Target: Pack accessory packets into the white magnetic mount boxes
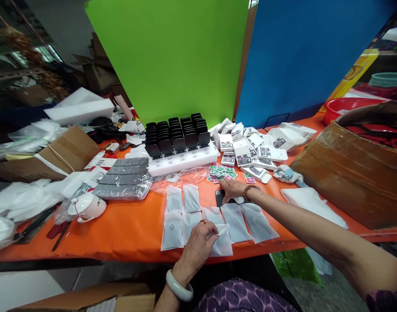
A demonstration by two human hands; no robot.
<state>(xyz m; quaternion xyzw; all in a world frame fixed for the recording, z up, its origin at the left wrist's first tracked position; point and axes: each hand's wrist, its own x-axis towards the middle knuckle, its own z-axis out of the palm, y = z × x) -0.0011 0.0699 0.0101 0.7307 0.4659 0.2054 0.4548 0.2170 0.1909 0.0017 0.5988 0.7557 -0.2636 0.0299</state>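
Observation:
My left hand (pixel 198 242) pinches the edge of a white pouch (pixel 222 242) lying at the near edge of the orange table (pixel 129 225). My right hand (pixel 232 189) reaches forward, palm down, fingers on the pile of small green and pink cards (pixel 220 171); under the wrist lies a flat black device (pixel 219 197). Several more white pouches (pixel 182 212) lie in rows between both hands. Behind them a white foam tray (pixel 182 161) holds rows of upright black devices (pixel 175 134).
A heap of small white boxes (pixel 253 145) lies right of the tray. A big cardboard box (pixel 354 169) fills the right side, a grey bagged stack (pixel 125 178) and a white mug (pixel 87 207) sit left. Green and blue boards stand behind.

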